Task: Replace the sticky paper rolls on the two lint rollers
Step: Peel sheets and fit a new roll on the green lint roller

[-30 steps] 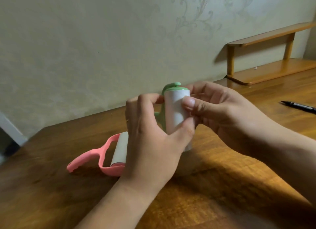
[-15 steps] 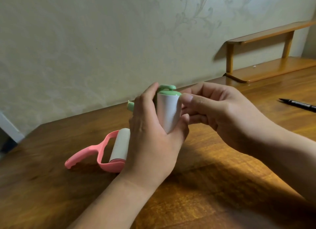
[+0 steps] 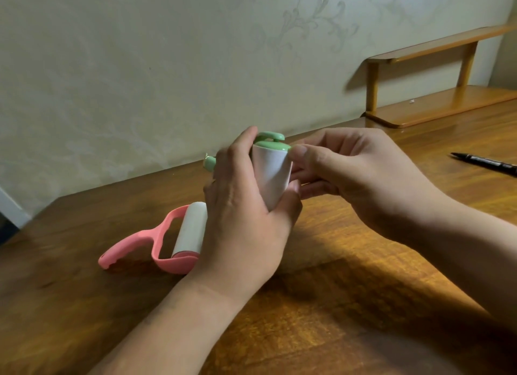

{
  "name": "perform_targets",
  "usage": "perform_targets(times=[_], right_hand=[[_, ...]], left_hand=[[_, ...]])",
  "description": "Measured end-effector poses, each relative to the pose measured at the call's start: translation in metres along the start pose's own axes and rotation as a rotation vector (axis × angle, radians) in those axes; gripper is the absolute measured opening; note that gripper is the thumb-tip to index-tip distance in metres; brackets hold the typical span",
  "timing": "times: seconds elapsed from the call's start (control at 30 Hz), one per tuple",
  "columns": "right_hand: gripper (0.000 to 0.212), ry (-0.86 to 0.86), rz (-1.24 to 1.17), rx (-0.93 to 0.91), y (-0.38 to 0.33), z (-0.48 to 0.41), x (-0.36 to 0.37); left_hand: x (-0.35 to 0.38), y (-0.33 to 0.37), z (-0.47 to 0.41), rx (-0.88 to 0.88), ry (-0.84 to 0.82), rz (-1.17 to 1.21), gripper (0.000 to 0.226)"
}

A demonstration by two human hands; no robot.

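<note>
I hold a green lint roller point(image 3: 270, 142) upright above the wooden table, its white sticky paper roll point(image 3: 270, 174) facing me. My left hand point(image 3: 246, 220) wraps around the roll from the left and below, thumb under it. My right hand point(image 3: 355, 173) pinches the roll's upper right edge with thumb and fingers. The green handle's end pokes out behind my left fingers. A pink lint roller point(image 3: 167, 243) with its own white roll point(image 3: 191, 229) lies flat on the table to the left, partly hidden by my left hand.
A black pen point(image 3: 486, 162) lies on the table point(image 3: 349, 290) at the right. A small wooden shelf point(image 3: 436, 95) stands at the back right against the patterned wall. The table's left edge drops off near the far left.
My left fingers have shifted from the front of the roll to its left side, exposing more of the white paper. The green roller has tilted slightly. The pink roller has not moved.
</note>
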State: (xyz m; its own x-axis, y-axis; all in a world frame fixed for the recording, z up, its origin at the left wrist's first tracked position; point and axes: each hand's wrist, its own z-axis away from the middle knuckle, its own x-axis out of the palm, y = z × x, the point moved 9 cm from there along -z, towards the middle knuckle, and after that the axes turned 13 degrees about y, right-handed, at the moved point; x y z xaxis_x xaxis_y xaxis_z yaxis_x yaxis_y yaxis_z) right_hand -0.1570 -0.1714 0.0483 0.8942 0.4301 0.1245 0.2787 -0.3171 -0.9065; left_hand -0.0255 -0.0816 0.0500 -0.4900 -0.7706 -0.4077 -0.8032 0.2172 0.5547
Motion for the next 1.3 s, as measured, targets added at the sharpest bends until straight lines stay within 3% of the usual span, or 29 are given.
perform_targets(times=[0.37,0.7,1.03,1.3], right_hand=[[0.021,0.156,0.193,-0.093,-0.001,0.001,-0.012],[0.019,0.053,0.203,-0.12,-0.002,0.005,0.0],[0.025,0.112,0.464,-0.319,-0.016,0.011,-0.004],[0.027,0.093,0.59,-0.335,-0.018,0.006,-0.007]], left_hand=[[0.005,0.002,0.002,-0.01,-0.04,-0.003,0.08],[0.0,-0.003,0.001,-0.054,-0.026,0.047,0.082],[-0.001,-0.005,-0.001,-0.01,-0.018,-0.034,0.082],[0.002,-0.007,0.0,-0.033,-0.078,-0.059,0.082]])
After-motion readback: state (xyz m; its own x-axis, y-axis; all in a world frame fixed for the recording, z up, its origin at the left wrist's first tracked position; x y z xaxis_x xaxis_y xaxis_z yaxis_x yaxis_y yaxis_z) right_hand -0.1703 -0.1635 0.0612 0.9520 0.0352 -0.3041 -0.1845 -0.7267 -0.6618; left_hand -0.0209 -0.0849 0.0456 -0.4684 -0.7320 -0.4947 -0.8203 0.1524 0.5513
